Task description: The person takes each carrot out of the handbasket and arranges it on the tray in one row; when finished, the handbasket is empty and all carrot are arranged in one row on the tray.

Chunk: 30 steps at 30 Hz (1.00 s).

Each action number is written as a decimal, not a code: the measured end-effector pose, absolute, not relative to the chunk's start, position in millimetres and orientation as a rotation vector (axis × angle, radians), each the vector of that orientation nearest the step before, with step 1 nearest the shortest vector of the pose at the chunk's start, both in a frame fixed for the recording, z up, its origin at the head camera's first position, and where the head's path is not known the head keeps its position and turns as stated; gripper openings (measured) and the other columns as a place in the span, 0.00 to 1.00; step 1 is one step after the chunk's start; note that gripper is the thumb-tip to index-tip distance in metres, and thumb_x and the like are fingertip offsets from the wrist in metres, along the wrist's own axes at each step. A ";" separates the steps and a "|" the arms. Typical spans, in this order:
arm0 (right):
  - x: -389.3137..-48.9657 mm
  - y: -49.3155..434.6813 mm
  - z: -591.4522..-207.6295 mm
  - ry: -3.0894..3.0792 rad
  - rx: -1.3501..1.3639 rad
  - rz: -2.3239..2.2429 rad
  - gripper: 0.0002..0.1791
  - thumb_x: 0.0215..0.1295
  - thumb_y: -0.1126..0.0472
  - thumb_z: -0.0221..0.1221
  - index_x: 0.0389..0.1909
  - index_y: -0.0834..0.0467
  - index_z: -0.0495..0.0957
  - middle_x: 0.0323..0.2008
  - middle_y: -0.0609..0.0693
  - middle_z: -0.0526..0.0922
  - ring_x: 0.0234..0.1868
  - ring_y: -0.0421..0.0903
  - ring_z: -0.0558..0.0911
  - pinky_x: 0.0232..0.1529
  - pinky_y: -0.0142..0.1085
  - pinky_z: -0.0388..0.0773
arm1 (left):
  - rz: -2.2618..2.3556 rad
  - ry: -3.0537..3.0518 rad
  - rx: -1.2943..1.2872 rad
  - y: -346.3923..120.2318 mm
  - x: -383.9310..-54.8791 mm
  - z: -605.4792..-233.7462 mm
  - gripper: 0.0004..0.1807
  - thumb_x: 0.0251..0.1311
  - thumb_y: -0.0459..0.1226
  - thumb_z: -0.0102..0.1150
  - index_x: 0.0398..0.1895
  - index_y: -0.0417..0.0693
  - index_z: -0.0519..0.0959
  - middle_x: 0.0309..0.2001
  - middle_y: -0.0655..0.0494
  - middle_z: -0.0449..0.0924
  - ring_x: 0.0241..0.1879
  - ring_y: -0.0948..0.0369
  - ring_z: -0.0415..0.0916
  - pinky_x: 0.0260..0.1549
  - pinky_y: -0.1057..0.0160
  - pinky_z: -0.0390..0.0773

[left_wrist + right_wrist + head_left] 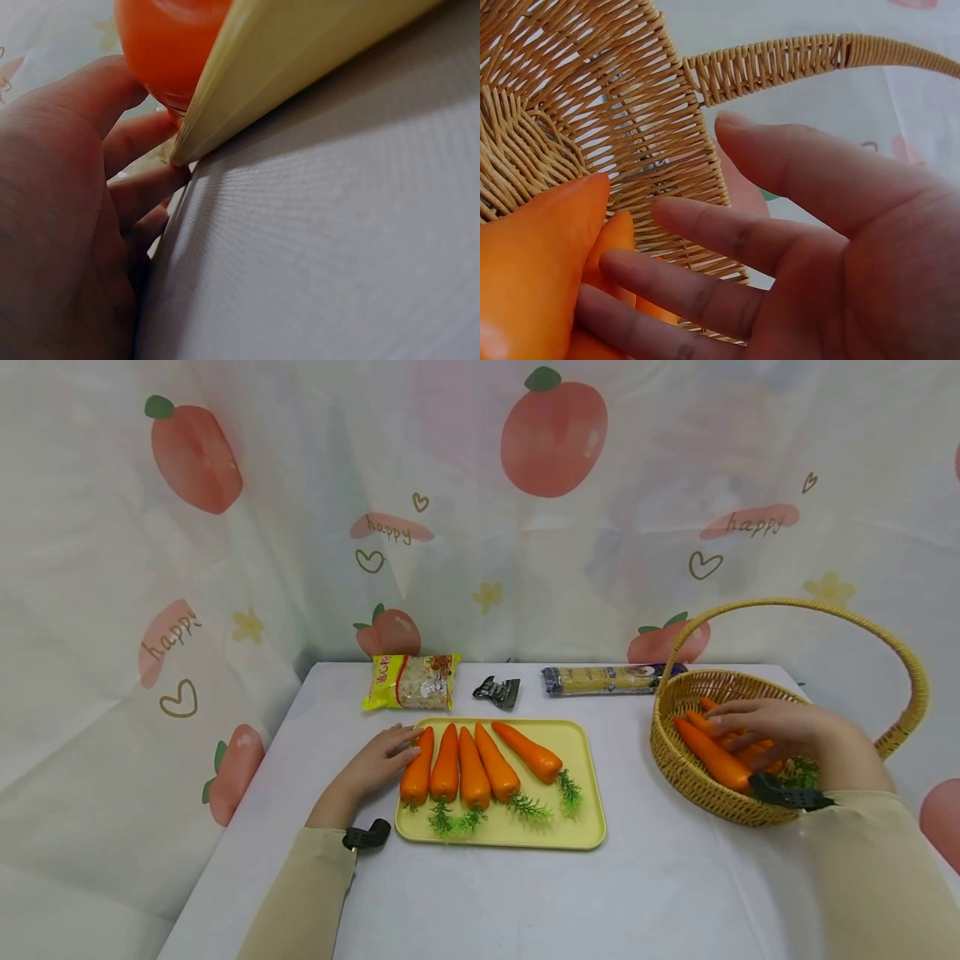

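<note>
My left hand [377,762] is at the left rim of a yellow tray [585,814], its fingers loosely extended. In the left wrist view, fingertips meet the tray's edge beside a carrot [169,45]. Several orange carrots [474,772] with green leafy tops lie on the tray, most side by side and the rightmost slanted. At the right, my right hand [780,727] reaches into a wicker basket [671,768] over more carrots [712,753]. In the right wrist view its fingers are spread, and the lower fingertips overlap the orange carrots [532,277]. Nothing is gripped there.
Behind the tray lie a yellow bag of dry food [412,682], a small dark packet [498,692] and a long clear-and-blue packet [600,679]. The basket's tall arched handle [795,603] rises above the right arm. A printed curtain [465,435] hangs behind the white table [600,902].
</note>
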State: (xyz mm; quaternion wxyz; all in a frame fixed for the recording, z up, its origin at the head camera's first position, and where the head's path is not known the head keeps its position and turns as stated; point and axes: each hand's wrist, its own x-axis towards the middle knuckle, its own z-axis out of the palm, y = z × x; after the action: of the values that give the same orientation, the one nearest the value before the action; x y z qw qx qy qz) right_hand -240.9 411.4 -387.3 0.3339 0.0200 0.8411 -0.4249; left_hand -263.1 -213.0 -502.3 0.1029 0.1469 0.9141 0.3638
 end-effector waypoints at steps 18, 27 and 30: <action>-250.6 408.9 -401.0 2.066 -0.063 -1.061 0.34 0.75 0.51 0.52 0.76 0.57 0.56 0.72 0.63 0.62 0.62 0.52 0.75 0.58 0.44 0.79 | 1.082 2.696 0.438 -214.3 -265.5 -505.1 0.31 0.68 0.60 0.50 0.72 0.67 0.67 0.76 0.53 0.60 0.79 0.49 0.44 0.75 0.38 0.46; -252.1 404.1 -407.7 2.012 -0.106 -1.069 0.33 0.74 0.53 0.53 0.76 0.54 0.56 0.73 0.63 0.52 0.58 0.51 0.76 0.55 0.41 0.79 | 1.085 2.688 0.421 -213.6 -265.0 -504.4 0.31 0.68 0.61 0.50 0.72 0.68 0.66 0.76 0.53 0.58 0.79 0.49 0.44 0.75 0.38 0.46; -252.0 403.4 -408.0 2.011 -0.130 -1.069 0.32 0.75 0.54 0.53 0.76 0.54 0.57 0.71 0.61 0.57 0.56 0.49 0.77 0.55 0.41 0.80 | 1.090 2.686 0.426 -214.3 -264.5 -503.7 0.31 0.68 0.60 0.50 0.72 0.68 0.66 0.76 0.53 0.58 0.79 0.49 0.43 0.75 0.38 0.45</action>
State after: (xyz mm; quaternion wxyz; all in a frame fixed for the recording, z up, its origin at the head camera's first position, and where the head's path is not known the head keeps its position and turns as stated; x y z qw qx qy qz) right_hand -252.0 403.4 -408.0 0.4169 -0.0516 0.8013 -0.4261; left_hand -264.5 -214.3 -503.7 0.1057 0.1446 0.9116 0.3701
